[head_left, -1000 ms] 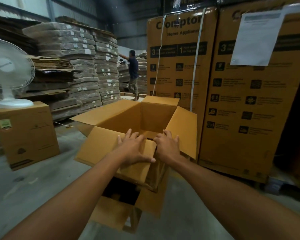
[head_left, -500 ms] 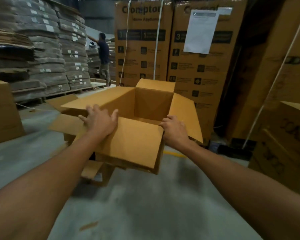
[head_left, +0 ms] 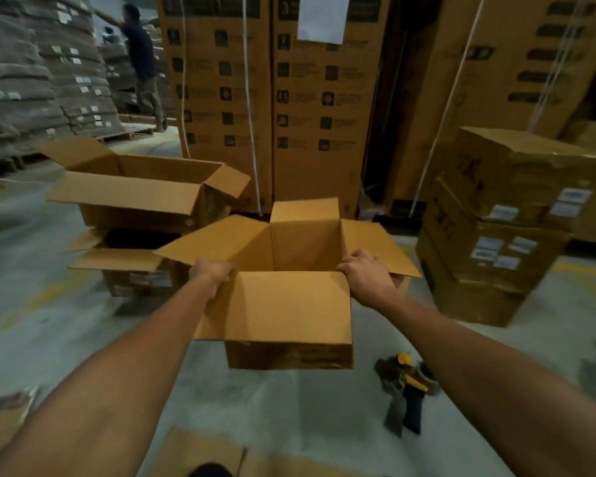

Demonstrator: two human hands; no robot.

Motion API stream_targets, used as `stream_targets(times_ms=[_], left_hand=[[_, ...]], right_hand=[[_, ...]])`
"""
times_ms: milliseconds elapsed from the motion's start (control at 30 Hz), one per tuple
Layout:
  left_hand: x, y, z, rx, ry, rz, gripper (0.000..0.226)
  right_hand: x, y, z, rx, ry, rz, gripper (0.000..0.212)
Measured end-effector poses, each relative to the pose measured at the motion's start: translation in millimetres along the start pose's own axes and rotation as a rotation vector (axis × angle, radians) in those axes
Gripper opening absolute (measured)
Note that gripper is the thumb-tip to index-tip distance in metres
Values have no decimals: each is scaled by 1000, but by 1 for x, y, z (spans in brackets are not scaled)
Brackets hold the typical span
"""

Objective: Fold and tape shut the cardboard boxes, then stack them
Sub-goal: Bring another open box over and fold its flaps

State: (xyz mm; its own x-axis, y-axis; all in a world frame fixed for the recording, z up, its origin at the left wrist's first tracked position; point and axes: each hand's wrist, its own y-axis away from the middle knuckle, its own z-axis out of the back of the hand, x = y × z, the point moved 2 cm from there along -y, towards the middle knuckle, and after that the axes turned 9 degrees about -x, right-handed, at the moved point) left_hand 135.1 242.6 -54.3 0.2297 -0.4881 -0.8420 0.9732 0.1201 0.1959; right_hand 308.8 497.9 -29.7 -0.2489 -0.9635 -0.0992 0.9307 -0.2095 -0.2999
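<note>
I hold an open cardboard box (head_left: 289, 311) off the floor in front of me, its four top flaps spread outward. My left hand (head_left: 211, 272) grips the box's near left corner. My right hand (head_left: 365, 275) grips the near right corner. A tape dispenser (head_left: 405, 390) lies on the concrete floor below and right of the box. Two more open boxes stand stacked at the left, the upper box (head_left: 135, 194) on the lower box (head_left: 131, 266).
Tall printed cartons (head_left: 269, 98) stand behind the box. Closed labelled cartons (head_left: 496, 228) are stacked at the right. Piles of flat cardboard (head_left: 42, 74) fill the far left, where a person (head_left: 141, 60) stands. Flat cardboard (head_left: 200, 452) lies by my feet.
I have carried the box to the right, away from the stacked open boxes. Both hands moved from the near flap to the box's near corners. The tape dispenser came into view.
</note>
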Motion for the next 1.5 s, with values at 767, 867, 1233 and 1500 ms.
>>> stream_targets(times_ms=[767, 867, 1233, 1500], left_hand=[[156, -55, -142, 197, -164, 263, 18], [163, -52, -146, 161, -212, 203, 19], [118, -42, -114, 462, -438, 167, 39], [85, 5, -72, 300, -298, 87, 22]], right_hand=[[-29, 56, -217, 498, 11, 16, 22], [-27, 65, -222, 478, 7, 19, 25], [-31, 78, -178, 387, -175, -75, 40], [-18, 102, -127, 112, -406, -362, 19]])
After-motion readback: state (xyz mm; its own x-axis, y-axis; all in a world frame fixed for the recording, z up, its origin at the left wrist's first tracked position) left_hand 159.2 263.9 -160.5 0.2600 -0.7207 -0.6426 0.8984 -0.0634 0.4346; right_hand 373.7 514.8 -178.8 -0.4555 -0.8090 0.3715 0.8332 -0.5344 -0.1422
